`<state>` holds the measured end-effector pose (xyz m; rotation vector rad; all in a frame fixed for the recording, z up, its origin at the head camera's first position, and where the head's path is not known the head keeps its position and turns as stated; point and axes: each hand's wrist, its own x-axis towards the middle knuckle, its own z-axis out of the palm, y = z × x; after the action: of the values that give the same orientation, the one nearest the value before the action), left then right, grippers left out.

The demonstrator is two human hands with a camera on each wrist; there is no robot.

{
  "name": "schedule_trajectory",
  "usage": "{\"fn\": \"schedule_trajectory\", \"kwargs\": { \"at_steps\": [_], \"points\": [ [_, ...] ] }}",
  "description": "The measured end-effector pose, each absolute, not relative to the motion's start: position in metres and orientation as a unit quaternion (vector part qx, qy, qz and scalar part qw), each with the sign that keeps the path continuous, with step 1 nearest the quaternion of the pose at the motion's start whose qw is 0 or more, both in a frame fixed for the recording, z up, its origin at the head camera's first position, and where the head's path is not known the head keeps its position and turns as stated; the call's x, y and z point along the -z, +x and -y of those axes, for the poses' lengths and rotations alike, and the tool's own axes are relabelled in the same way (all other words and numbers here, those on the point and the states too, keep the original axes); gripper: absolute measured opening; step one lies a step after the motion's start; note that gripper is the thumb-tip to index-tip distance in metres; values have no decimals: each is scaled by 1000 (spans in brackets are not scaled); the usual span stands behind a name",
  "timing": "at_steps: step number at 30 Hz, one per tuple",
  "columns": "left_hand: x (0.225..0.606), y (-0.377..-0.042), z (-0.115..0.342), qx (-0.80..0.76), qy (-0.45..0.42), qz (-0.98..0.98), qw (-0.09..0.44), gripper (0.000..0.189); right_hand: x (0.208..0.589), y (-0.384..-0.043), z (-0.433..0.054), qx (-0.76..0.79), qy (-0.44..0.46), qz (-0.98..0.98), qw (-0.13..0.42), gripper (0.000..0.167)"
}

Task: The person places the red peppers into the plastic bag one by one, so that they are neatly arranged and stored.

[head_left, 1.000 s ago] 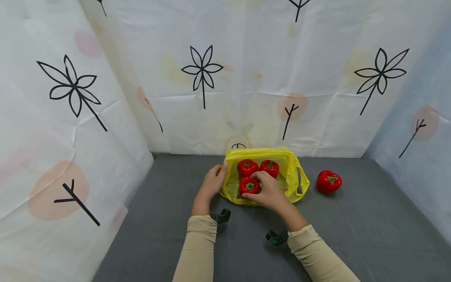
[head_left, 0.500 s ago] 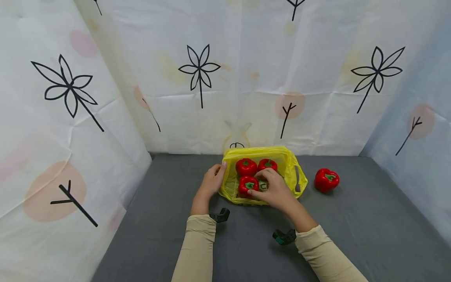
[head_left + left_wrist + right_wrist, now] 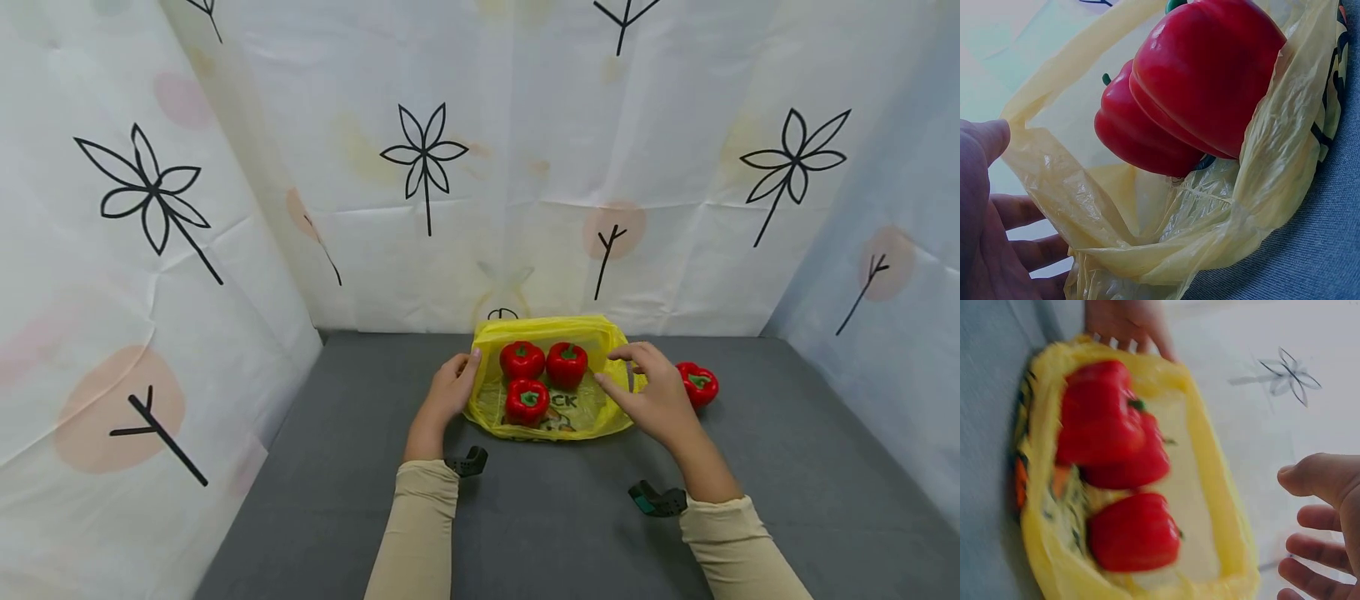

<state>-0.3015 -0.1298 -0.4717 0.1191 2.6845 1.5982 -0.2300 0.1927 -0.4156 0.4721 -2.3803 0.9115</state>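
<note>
A yellow plastic bag [image 3: 585, 327] lies on its side, its mouth spread wide. Inside are three red bell peppers: front [image 3: 527, 403], back left [image 3: 522, 360] and back right [image 3: 567, 365]. My left hand [image 3: 452, 387] touches the bag's left edge. In the left wrist view its thumb [image 3: 996, 136] meets the rim, with the fingers spread along the outside wall. My right hand [image 3: 654, 393] hovers at the bag's right side, holding nothing, thumb and fingers apart. Another red bell pepper [image 3: 699, 385] rests outside the bag, partly hidden behind that hand.
A grey cloth-covered table [image 3: 540, 533] carries everything. White patterned fabric [image 3: 345, 167] hangs behind the table and along both sides. Dark wrist-worn devices sit below the left hand [image 3: 468, 462] and right hand [image 3: 657, 500].
My right hand has let go of the front pepper and moved right, out of the bag. That pepper stays in the bag. My left hand has stayed at the bag's left edge.
</note>
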Motion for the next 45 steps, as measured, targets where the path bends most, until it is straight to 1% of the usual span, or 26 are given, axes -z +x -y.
{"fn": "schedule_trajectory", "kwargs": {
  "at_steps": [3, 7, 11, 17, 23, 27, 32, 38, 45],
  "points": [
    [473, -301, 130, -509, 37, -860, 8, 74, 413, -229, -208, -327, 152, 885, 293, 31],
    [473, -301, 129, -511, 36, -859, 8, 71, 410, -227, -231, -311, 107, 901, 283, 35],
    [473, -301, 129, -513, 38, -857, 7, 70, 408, -226, -257, -300, 74, 921, 237, 45],
    [472, -301, 130, -516, 40, -856, 7, 72, 416, -228, -293, -279, 36, 947, 158, 65],
    [470, -300, 130, -512, 43, -858, 3, 72, 424, -231, -314, -251, 2, 964, 90, 84],
    [470, -299, 130, -511, 44, -858, 3, 70, 431, -233, -322, -244, -11, 968, 57, 92],
    [472, -300, 130, -509, 38, -860, 7, 71, 438, -234, -327, -252, -15, 967, 40, 90],
    [472, -299, 130, -515, 36, -856, 9, 71, 442, -235, -328, -265, -12, 963, 44, 82],
    [470, -298, 130, -516, 39, -856, 11, 72, 446, -236, -326, -283, -21, 957, 54, 79]
  ]
}}
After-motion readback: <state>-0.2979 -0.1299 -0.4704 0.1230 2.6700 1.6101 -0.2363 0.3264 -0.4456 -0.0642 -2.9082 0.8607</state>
